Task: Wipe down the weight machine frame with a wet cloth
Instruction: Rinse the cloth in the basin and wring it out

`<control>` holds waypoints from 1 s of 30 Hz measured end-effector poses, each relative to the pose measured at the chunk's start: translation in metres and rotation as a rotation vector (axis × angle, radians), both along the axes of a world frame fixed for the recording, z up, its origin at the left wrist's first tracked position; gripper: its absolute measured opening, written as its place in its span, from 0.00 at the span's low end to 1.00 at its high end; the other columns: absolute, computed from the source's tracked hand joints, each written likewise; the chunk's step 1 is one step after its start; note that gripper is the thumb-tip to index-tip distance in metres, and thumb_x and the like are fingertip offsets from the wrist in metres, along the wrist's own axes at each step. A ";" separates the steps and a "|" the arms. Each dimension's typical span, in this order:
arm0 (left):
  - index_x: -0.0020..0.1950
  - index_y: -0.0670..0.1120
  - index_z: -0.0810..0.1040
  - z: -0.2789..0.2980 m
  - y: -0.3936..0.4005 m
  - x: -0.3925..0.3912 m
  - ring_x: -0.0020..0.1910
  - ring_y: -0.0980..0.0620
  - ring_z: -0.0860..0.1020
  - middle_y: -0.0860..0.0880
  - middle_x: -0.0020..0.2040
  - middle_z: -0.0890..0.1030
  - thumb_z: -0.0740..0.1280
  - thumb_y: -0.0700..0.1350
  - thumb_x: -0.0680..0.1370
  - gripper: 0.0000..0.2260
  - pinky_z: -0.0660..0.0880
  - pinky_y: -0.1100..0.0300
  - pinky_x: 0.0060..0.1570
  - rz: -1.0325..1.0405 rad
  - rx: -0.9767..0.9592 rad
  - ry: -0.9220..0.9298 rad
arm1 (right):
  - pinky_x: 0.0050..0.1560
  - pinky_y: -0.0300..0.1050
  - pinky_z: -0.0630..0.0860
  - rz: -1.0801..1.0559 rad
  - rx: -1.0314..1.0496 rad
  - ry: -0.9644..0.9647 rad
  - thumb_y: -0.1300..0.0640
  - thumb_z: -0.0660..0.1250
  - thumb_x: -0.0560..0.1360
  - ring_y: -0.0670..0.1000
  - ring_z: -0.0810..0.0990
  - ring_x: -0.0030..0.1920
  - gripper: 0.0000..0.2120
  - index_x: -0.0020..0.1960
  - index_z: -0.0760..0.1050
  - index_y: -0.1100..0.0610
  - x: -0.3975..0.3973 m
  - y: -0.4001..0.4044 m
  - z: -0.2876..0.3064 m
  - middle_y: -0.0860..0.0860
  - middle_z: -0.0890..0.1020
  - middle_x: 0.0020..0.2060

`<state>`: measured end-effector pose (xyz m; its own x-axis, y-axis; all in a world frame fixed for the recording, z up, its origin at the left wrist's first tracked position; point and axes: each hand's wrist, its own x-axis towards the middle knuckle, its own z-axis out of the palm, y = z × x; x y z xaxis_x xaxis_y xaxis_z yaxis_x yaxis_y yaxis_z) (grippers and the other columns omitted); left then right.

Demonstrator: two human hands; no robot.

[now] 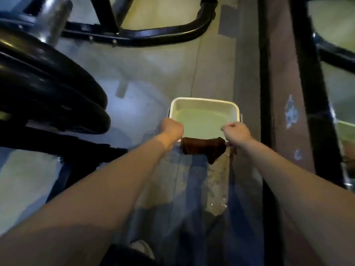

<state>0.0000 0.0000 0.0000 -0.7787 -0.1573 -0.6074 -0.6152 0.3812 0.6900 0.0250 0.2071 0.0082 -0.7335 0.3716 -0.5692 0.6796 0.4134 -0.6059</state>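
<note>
Left hand (171, 129) and right hand (236, 133) each clench one end of the dark twisted cloth (203, 148), its long axis running straight between them. White tub (205, 103) sits just beyond both fists; machine frame (134, 33) lies well beyond, nearer the left hand.

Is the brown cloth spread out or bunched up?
Bunched: the cloth is rolled tight between the left hand and right hand, one corner hanging down.

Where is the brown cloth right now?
In the head view's middle, the brown cloth is stretched between the left hand and right hand, just before the white tub.
</note>
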 end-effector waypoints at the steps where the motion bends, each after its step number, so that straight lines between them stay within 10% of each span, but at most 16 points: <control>1: 0.64 0.32 0.78 -0.012 0.005 -0.012 0.61 0.36 0.81 0.33 0.62 0.81 0.61 0.37 0.81 0.15 0.81 0.47 0.59 -0.051 -0.023 0.005 | 0.50 0.57 0.83 0.137 0.078 0.017 0.56 0.65 0.80 0.60 0.82 0.48 0.12 0.55 0.81 0.64 -0.010 0.002 -0.014 0.61 0.83 0.49; 7: 0.69 0.39 0.77 -0.063 0.022 -0.022 0.67 0.39 0.76 0.39 0.69 0.77 0.58 0.40 0.83 0.17 0.73 0.53 0.64 -0.528 -0.294 0.001 | 0.71 0.50 0.65 0.670 0.326 -0.270 0.43 0.50 0.88 0.63 0.69 0.74 0.30 0.74 0.69 0.68 -0.039 -0.006 -0.064 0.63 0.71 0.74; 11: 0.64 0.34 0.77 -0.065 0.030 -0.015 0.62 0.38 0.77 0.35 0.66 0.78 0.54 0.39 0.86 0.15 0.72 0.52 0.57 -0.798 -0.343 -0.056 | 0.50 0.46 0.76 0.735 0.282 -0.316 0.48 0.62 0.84 0.55 0.80 0.52 0.17 0.56 0.79 0.62 -0.045 0.003 -0.073 0.59 0.80 0.59; 14: 0.58 0.40 0.77 -0.064 0.024 -0.033 0.48 0.47 0.78 0.43 0.57 0.80 0.64 0.46 0.84 0.10 0.74 0.59 0.42 -0.770 -0.246 -0.057 | 0.44 0.46 0.80 0.514 0.073 -0.256 0.53 0.72 0.80 0.55 0.83 0.49 0.13 0.56 0.79 0.63 -0.048 0.015 -0.069 0.56 0.84 0.51; 20: 0.62 0.45 0.79 -0.044 -0.003 -0.059 0.58 0.51 0.80 0.47 0.58 0.83 0.72 0.48 0.80 0.13 0.79 0.56 0.60 -0.603 0.245 -0.218 | 0.60 0.50 0.78 0.190 -0.287 -0.094 0.54 0.74 0.77 0.55 0.81 0.62 0.20 0.67 0.77 0.58 -0.059 0.045 -0.035 0.55 0.83 0.60; 25: 0.54 0.44 0.79 -0.017 0.000 -0.084 0.46 0.51 0.82 0.46 0.46 0.83 0.69 0.47 0.82 0.07 0.77 0.53 0.65 -0.338 0.653 -0.090 | 0.47 0.44 0.82 0.011 -0.506 0.154 0.54 0.70 0.80 0.51 0.84 0.53 0.13 0.63 0.81 0.57 -0.075 0.045 -0.002 0.54 0.85 0.54; 30: 0.53 0.43 0.81 -0.041 0.008 -0.087 0.38 0.50 0.82 0.45 0.41 0.84 0.72 0.42 0.80 0.04 0.82 0.55 0.42 -0.343 0.297 0.222 | 0.50 0.46 0.80 0.096 -0.242 0.377 0.64 0.70 0.80 0.54 0.84 0.53 0.08 0.54 0.83 0.54 -0.071 0.030 -0.036 0.54 0.85 0.48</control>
<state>-0.0874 0.0081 -0.0414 -0.8707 0.2850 -0.4009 -0.3148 0.3035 0.8993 -0.0457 0.2367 -0.0282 -0.9306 0.1808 -0.3184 0.3590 0.2796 -0.8905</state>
